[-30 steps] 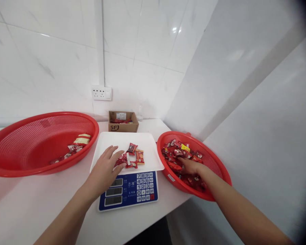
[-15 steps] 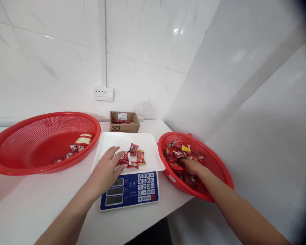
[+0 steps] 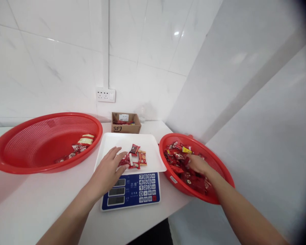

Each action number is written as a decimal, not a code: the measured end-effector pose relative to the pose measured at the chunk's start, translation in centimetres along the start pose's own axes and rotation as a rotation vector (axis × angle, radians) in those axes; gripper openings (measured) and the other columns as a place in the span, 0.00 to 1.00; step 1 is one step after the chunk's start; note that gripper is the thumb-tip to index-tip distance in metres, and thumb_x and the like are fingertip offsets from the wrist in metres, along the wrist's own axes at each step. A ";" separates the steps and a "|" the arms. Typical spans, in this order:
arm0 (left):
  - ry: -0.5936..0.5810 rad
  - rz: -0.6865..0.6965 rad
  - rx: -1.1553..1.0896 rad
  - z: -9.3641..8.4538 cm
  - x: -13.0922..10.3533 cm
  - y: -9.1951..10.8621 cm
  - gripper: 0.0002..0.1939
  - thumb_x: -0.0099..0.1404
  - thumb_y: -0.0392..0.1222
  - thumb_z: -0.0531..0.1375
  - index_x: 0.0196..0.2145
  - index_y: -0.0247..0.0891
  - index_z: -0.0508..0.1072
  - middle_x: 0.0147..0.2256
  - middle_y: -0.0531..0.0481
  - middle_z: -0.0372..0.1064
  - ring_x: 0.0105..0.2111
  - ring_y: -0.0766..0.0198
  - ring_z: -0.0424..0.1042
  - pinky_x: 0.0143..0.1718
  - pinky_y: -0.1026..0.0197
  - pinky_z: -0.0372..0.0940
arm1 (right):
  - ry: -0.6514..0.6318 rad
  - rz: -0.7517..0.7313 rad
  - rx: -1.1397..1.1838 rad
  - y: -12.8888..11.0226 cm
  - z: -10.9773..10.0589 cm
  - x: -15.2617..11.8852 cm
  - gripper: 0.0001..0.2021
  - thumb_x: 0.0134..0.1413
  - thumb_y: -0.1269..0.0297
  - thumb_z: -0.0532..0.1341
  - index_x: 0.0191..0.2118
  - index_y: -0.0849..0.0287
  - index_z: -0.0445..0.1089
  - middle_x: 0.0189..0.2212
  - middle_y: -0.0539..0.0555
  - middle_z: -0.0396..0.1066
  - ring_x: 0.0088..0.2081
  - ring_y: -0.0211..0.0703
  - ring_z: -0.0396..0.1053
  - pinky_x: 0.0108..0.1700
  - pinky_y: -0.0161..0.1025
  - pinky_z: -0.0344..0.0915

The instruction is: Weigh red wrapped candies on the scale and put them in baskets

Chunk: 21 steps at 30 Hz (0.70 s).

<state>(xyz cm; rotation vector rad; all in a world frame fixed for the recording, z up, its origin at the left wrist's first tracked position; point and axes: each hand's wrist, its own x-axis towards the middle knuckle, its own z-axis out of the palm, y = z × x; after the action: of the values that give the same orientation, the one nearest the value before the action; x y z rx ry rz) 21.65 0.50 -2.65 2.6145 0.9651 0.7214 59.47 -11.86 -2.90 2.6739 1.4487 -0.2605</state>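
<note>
On the white weighing tray (image 3: 112, 143) of a digital scale (image 3: 131, 190), my left hand (image 3: 111, 168) rests with its fingers spread beside several small wrapped snacks. A dark red packet (image 3: 134, 149) and an orange-red packet (image 3: 142, 158) lie just right of its fingertips, and another red packet (image 3: 124, 160) is partly behind its fingers. My right hand (image 3: 199, 165) reaches into the right red basket (image 3: 225, 177), which holds many red wrapped snacks (image 3: 175, 160). Its fingers bend closed among the packets; what they grip is hidden. A yellow packet (image 3: 186, 150) lies just beyond them.
A larger red basket (image 3: 48, 119) stands on the left, with a cream packet (image 3: 86, 139) and several red ones inside. Behind the scale is a cardboard box (image 3: 126, 128) holding packets. Walls rise behind and to the right, with a socket (image 3: 106, 95) on the back one.
My right hand has lifted and shifted slightly right within the basket, and packets around it have moved. My left hand stays in place on the tray. The whole view has shifted slightly.
</note>
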 end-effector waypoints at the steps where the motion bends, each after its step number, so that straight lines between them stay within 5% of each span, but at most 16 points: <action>1: 0.004 0.003 -0.002 0.0 0.0 0.0 0.19 0.66 0.46 0.52 0.53 0.39 0.66 0.58 0.39 0.59 0.60 0.47 0.57 0.55 0.44 0.61 | 0.026 0.016 0.008 0.1 -0.3 -0.2 0.13 0.57 0.66 0.57 0.47 0.57 0.70 0.41 0.58 0.74 0.43 0.48 0.72 0.42 0.39 0.64; 5: 0.003 0.006 -0.006 -0.1 0.1 0.1 0.19 0.66 0.46 0.52 0.53 0.39 0.66 0.58 0.39 0.60 0.59 0.48 0.57 0.55 0.44 0.60 | 0.111 0.052 0.032 0.1 -1.3 -1.2 0.20 0.54 0.69 0.55 0.54 0.53 0.65 0.43 0.58 0.74 0.44 0.51 0.72 0.39 0.37 0.62; 13: -0.124 0.007 0.039 0.0 0.0 0.0 0.19 0.66 0.42 0.51 0.53 0.42 0.69 0.57 0.40 0.62 0.60 0.44 0.56 0.55 0.42 0.59 | 0.167 0.095 0.015 -0.9 -2.4 -2.1 0.16 0.55 0.68 0.52 0.48 0.58 0.68 0.43 0.61 0.74 0.44 0.54 0.71 0.37 0.38 0.61; 21: -0.090 0.065 0.080 0.2 0.0 -0.3 0.18 0.66 0.39 0.50 0.51 0.42 0.70 0.53 0.41 0.66 0.55 0.48 0.62 0.53 0.44 0.62 | 0.228 0.139 0.007 -2.7 -3.4 -2.6 0.16 0.57 0.65 0.50 0.49 0.57 0.66 0.42 0.63 0.74 0.43 0.59 0.71 0.35 0.42 0.61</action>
<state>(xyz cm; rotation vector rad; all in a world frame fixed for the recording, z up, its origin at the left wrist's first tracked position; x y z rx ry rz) 21.58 0.74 -2.94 2.7329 0.9052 0.5863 56.17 -11.97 0.98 2.8719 1.3071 0.0520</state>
